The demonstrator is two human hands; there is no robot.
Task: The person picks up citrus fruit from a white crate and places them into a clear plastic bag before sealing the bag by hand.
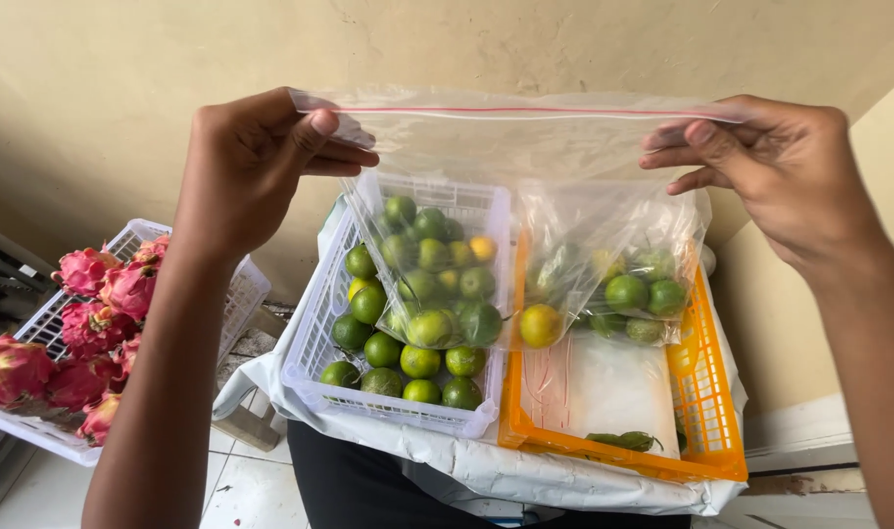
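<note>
Here, left hand (246, 171) and right hand (775, 167) pinch the zip-seal bag of limes (525, 264) at ten and two o'clock; keeping the strip taut should seal it evenly.

- The white plastic basket of pink dragon fruit (233, 294) runs off the left edge.
- The clear zip-seal plastic bag (525, 147) veils the green limes (437, 255) behind it, blurring their outlines.
- Small dark green pieces in the orange plastic basket (706, 411) are too small to identify.
- Both forearms leave the bottom edge.
</note>
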